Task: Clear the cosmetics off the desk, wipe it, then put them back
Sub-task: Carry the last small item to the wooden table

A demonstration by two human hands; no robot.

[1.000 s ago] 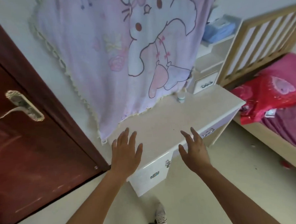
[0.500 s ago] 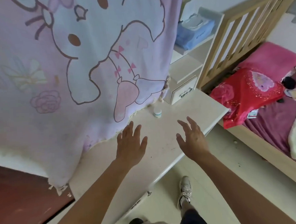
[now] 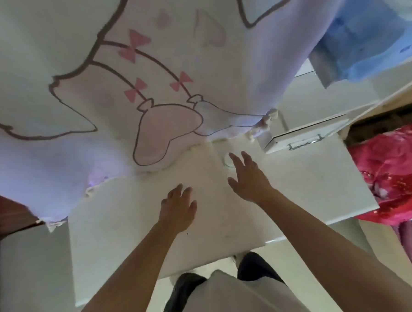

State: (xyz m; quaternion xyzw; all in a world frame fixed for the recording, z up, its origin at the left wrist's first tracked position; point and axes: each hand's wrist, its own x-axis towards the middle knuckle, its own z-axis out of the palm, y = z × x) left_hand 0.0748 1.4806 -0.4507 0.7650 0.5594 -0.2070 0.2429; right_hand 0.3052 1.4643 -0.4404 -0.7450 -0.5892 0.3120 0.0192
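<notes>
I am leaning in closer over the desk [image 3: 297, 189] than a second ago, and my right hand [image 3: 248, 180] is now arriving at the small white jar [image 3: 226, 162] by the back edge, just below the hanging blanket [image 3: 149, 87]. Its fingers are stretching out straight, gripping nothing, and whether they are touching the jar I cannot tell. My left hand [image 3: 179, 211] is hovering relaxed and empty. Clearing is only beginning, I judge. The jar and the blue pack [image 3: 366, 42] are blurring past reading

Smooth matt desk [image 3: 297, 186], soft cloth blanket [image 3: 77, 91]
</notes>
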